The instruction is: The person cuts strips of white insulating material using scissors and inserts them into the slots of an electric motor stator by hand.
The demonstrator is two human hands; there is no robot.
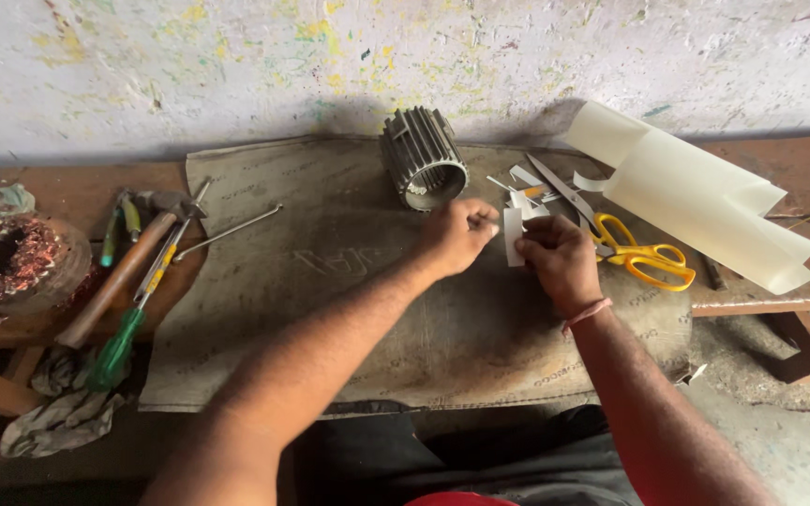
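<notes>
While pinched, white strip [513, 236] between fingers [486, 217].

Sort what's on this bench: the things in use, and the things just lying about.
In use: left hand and right hand holding a white paper strip; cut strips; yellow-handled scissors; rolled sheet; finned motor housing.

Lying about: hammer; green screwdriver; copper-wound stator; rag.

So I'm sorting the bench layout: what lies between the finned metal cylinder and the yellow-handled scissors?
In the head view, small cut white strips lie scattered between the finned metal cylinder and the yellow-handled scissors, on the brown mat.
</notes>
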